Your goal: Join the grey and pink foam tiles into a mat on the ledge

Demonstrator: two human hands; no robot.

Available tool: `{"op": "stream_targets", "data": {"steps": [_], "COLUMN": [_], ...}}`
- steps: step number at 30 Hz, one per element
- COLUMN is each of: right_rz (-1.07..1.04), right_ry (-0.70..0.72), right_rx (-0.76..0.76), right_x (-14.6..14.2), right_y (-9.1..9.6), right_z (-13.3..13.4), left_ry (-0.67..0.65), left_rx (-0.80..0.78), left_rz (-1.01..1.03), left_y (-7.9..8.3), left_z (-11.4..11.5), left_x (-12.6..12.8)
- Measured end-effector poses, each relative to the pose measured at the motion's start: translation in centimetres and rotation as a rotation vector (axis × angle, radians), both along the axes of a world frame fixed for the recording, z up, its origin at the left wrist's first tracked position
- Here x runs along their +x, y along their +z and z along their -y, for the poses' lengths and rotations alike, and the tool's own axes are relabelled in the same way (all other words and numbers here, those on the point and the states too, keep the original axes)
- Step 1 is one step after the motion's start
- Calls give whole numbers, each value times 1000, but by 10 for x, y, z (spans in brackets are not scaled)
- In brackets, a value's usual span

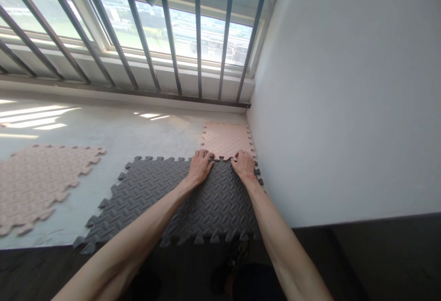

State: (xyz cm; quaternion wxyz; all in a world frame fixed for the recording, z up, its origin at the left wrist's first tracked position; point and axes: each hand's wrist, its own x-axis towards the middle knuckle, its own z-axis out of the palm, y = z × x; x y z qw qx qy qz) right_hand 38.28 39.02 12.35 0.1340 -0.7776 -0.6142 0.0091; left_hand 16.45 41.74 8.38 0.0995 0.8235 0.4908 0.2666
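Observation:
A pink foam puzzle mat tile [225, 138] lies on the pale floor in the corner by the white wall. Dark grey foam tiles [155, 195] lie just in front of it, their toothed edges meeting along a seam. My left hand [200, 165] and my right hand [244, 164] rest on the grey tile at that seam. The fingers of both hands are curled and press down on the interlocking teeth where pink and grey meet. Neither hand holds anything lifted.
A second pink tile [41, 179] lies loose on the floor at the left. The white wall [344, 108] stands close on the right. A barred window [155, 30] runs along the back. Dark flooring [379, 264] lies at the front.

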Motion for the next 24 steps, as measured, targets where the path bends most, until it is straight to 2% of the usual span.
{"op": "stream_targets", "data": {"steps": [4, 9, 12, 16, 18, 21, 24], "right_rz": [11, 68, 124, 188, 163, 115, 66], "right_ry": [-18, 77, 139, 219, 205, 113, 56], "right_rx": [23, 64, 70, 85, 97, 138, 104], "right_x": [-6, -4, -7, -13, -12, -5, 3], "right_y": [-5, -2, 0, -5, -11, -23, -34], "right_z": [1, 19, 32, 50, 55, 60, 62], "left_ry": [-1, -45, -121, -162, -153, -154, -174], "left_rx": [35, 76, 67, 32, -3, -54, -74], "left_rz": [-28, -107, -171, -216, -214, -198, -203], "left_y": [1, 0, -3, -5, -6, -8, -10], "left_z": [3, 19, 27, 31, 31, 32, 32], "left_x": [-4, -12, -13, -9, -7, -6, -8]}}
